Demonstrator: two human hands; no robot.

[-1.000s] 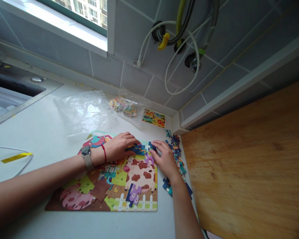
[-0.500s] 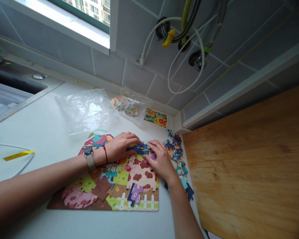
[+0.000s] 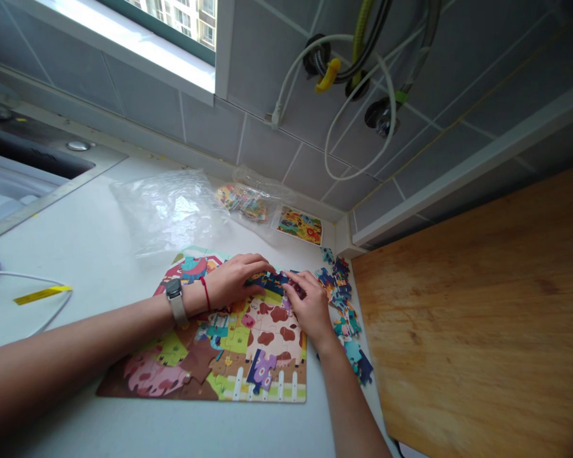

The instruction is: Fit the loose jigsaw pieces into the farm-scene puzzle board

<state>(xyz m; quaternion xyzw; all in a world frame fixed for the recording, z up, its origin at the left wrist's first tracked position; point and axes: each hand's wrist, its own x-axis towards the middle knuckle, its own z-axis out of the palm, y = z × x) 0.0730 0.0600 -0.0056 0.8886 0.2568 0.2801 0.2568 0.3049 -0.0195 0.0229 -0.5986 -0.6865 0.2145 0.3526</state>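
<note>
A farm jigsaw puzzle with a spotted cow and a pink pig lies on the white counter. Over its upper part, my left hand holds a strip of joined dark blue puzzle pieces between thumb and fingers. My right hand pinches a small puzzle piece at the strip's right end; the fingers partly hide it. A loose purple puzzle piece rests on the farm picture near its lower edge. More loose puzzle pieces are heaped to the right of my right hand.
Behind the puzzle lie a clear plastic bag, a bag of puzzle pieces and a picture card. A wooden board bounds the right side. A sink is at far left, a white cable nearer.
My right hand's fingers have drawn into a pinch at the strip's right end, uncovering a little more of the cow. My left hand stays on the strip; the view has shifted slightly.
</note>
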